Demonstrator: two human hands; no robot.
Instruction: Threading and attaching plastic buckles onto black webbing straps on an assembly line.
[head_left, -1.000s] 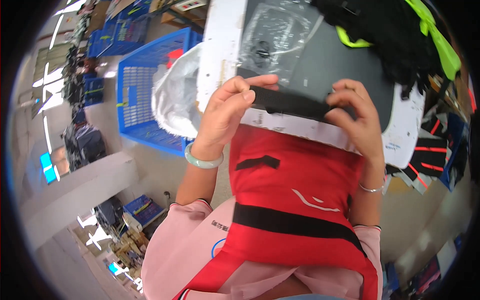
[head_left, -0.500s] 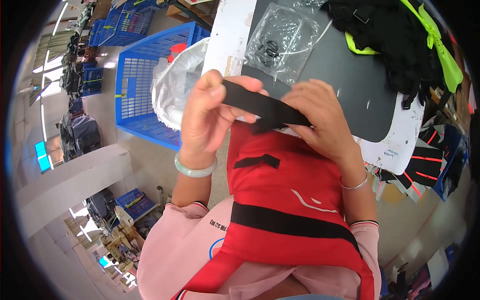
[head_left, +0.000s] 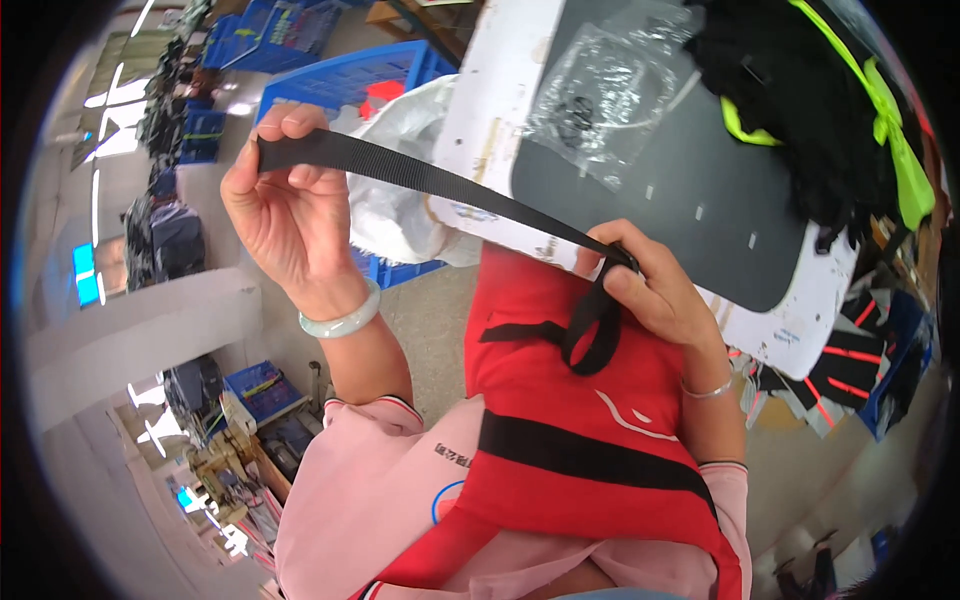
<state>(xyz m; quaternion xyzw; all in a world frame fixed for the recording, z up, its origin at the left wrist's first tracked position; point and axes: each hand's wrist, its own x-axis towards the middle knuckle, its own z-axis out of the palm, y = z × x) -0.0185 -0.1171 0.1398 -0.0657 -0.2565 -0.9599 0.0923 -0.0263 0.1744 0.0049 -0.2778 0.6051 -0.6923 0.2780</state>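
A: Head view, upper left of the frame: what's the left hand [head_left: 285, 215] doing?
B: Its fingers [head_left: 300, 125] pinch one end of a black strap [head_left: 440, 185].
A: And the strap's line?
B: Taut, slanting down-right to the right hand [head_left: 660, 295] at centre, closed on the looped end over the red bag [head_left: 590, 420].

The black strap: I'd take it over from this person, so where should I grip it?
Grip the taut, flat middle of the black strap, probably pinching its faces from above. The left hand holds one end, the right hand the looped end.
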